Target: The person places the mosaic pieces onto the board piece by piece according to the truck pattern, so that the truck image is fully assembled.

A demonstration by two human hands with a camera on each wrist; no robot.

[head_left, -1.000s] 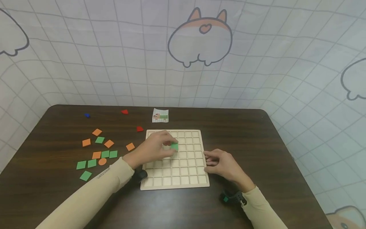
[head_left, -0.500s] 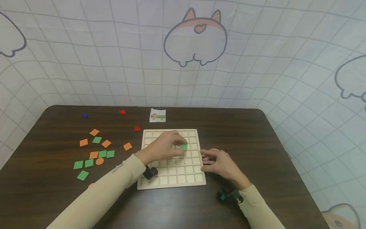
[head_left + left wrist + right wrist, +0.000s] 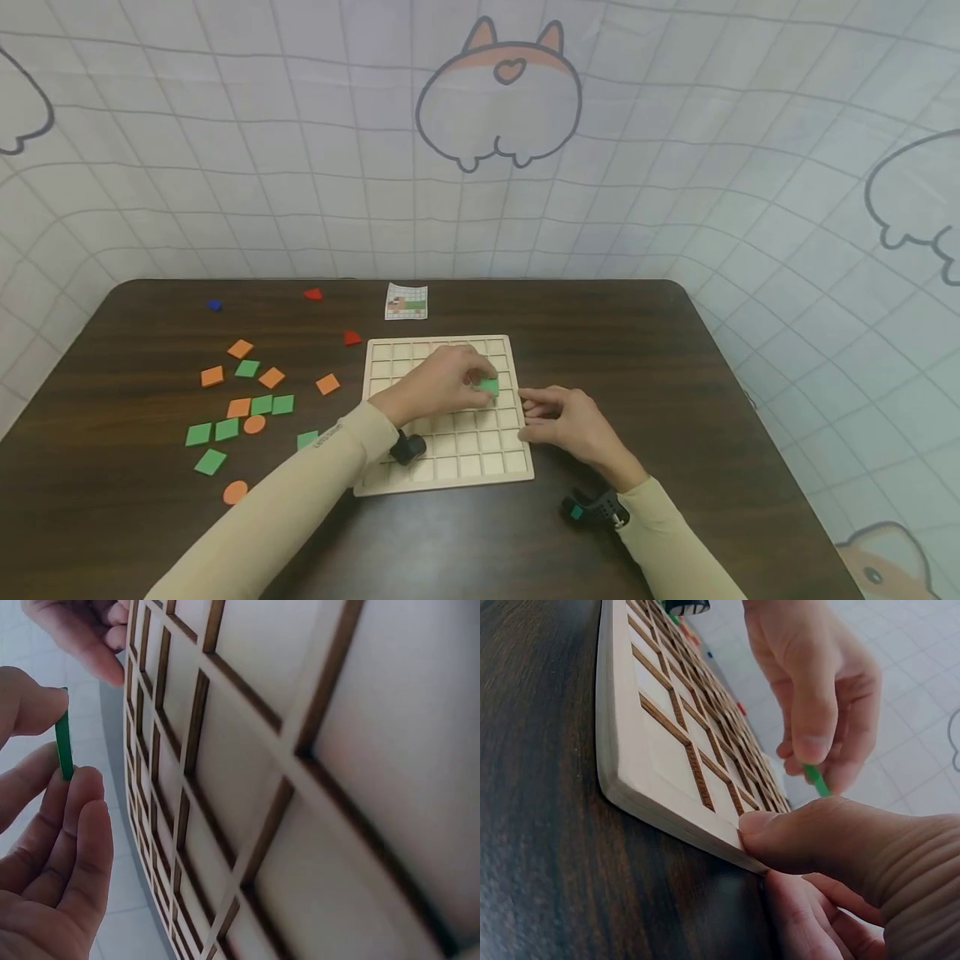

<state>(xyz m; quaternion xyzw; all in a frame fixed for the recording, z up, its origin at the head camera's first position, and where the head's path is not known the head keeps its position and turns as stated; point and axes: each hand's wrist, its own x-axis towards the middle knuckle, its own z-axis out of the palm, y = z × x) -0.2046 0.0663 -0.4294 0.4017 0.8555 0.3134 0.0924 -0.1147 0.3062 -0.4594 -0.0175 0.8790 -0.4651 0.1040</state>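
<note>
My left hand [image 3: 442,385] pinches a green square tile [image 3: 490,387] between thumb and fingers, over the right part of a pale wooden grid board [image 3: 468,467]. In the left wrist view the tile [image 3: 64,742] is edge-on, apart from the board's cells. My right hand [image 3: 573,425] grips the board's right edge. The right wrist view has its thumb [image 3: 795,836] on the frame of the board [image 3: 667,817], the other fingers lower at the side. All cells that show hold no tile; some are hidden under my left hand and forearm.
Left of the board lie loose green tiles [image 3: 211,462], orange tiles [image 3: 327,384] and orange discs [image 3: 236,492]. Red pieces [image 3: 352,337] and a blue piece [image 3: 214,305] lie farther back. A printed pattern card [image 3: 407,303] sits behind the board on the dark table [image 3: 622,333].
My left hand has carried the green tile rightward across the board. The right hand keeps its place at the board's edge. The whole view has shifted slightly.
</note>
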